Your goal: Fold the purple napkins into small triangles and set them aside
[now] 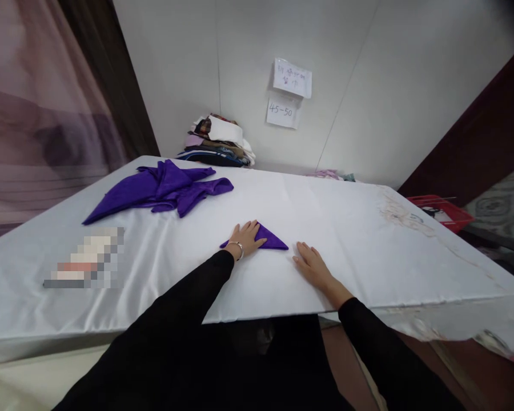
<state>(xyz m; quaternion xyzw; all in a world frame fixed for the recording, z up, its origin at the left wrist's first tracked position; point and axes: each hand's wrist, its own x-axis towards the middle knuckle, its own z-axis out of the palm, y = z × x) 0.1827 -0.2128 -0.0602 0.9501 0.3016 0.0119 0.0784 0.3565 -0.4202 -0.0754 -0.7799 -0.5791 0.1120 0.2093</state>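
A purple cloth (270,237), folded into a flat triangle, lies near the middle of the white-covered table (325,211). Flat on top of it rests my left hand (245,238), fingers stretched out, covering its left and middle part. My right hand (314,268) lies open on the white cover, just right of the triangle's right corner and apart from it, holding nothing. Further left and back is a loose heap of more purple cloth (158,188), crumpled and unfolded.
A blurred-out rectangular item (85,257) lies on the table's left. Folded garments (220,142) are stacked against the back wall, below two paper notes (292,79). Loose threads (400,214) lie at the right, and a red basket (443,211) stands beyond that edge.
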